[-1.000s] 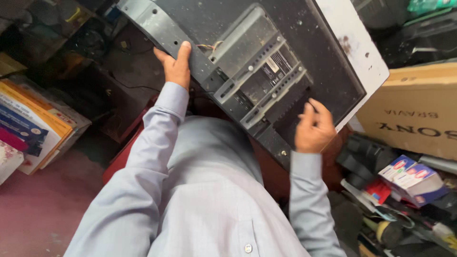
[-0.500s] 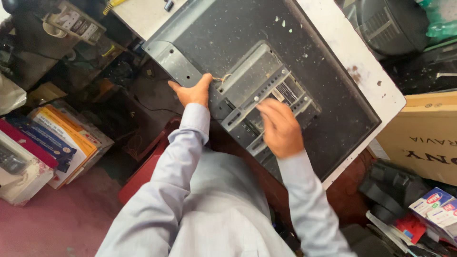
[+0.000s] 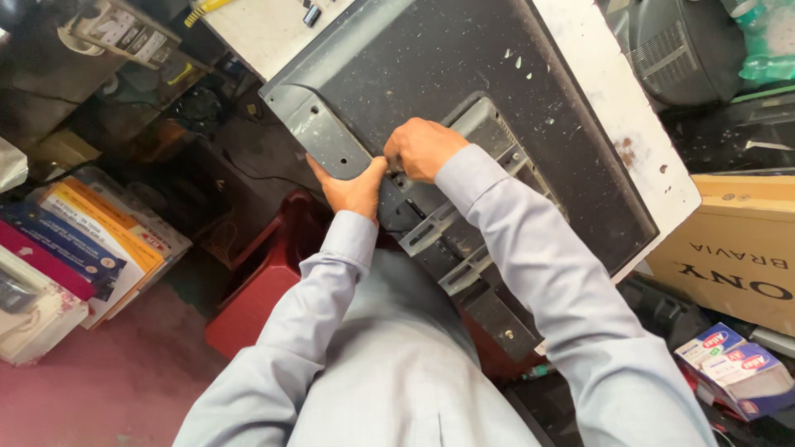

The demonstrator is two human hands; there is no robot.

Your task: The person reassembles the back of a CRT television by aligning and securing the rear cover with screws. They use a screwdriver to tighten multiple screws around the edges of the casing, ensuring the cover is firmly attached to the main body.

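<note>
Monitor (image 3: 464, 91), dark grey and lying back-side up, rests tilted on a white table (image 3: 617, 124), with its lower edge over the person's lap. A grey metal bracket (image 3: 451, 219) is fixed across the middle of its back.

Left hand (image 3: 352, 186) grips the monitor's lower-left edge, the thumb pressed on top of the casing and the fingers hidden under it. Right hand (image 3: 422, 149) is curled just beside it, touching the bracket's upper end; the fingertips are bunched together, but whether they pinch anything cannot be told. The two hands almost touch.

A red stool (image 3: 265, 281) stands under the monitor at the left. Further left, flat boxes (image 3: 91, 240) lie stacked on the floor: orange and white on top, a blue one and a dark red one below, each with a printed label. At the right edge a large brown carton (image 3: 737, 248) with dark lettering stands beside the table. Below it lie small white boxes (image 3: 729, 364) with blue and red printing. A green plastic bottle (image 3: 766, 41) sits at the top right corner, next to a dark vented casing (image 3: 679, 50).
</note>
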